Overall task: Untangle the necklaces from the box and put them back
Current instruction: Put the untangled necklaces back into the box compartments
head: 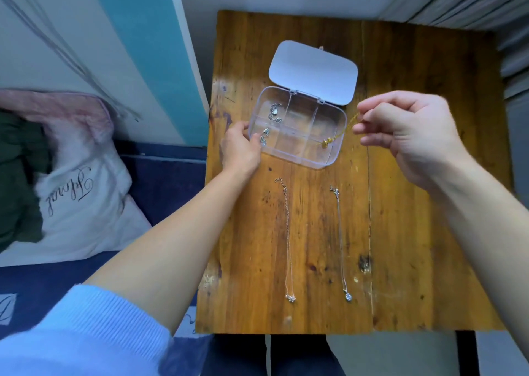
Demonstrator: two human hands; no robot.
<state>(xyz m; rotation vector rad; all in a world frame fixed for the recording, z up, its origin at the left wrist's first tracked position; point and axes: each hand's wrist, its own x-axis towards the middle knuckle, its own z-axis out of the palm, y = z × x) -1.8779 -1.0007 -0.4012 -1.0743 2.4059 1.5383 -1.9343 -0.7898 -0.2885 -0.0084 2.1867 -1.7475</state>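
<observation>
A clear plastic box [297,158] with several compartments stands open on the wooden table, its white lid [313,72] folded back. My left hand [239,146] grips the box's left end. My right hand [412,135] pinches a gold necklace [342,131] whose pendant hangs down into the box's right compartment. Silver chains [273,115] lie in the left compartments. Two thin necklaces lie straight on the table in front of the box: a rose-toned one [288,241] on the left and a silver one [341,244] on the right.
The wooden table [415,232] has its left edge beside a bed with a white lettered pillow [77,201] and a blue sheet. A wall and grey curtains stand behind the table.
</observation>
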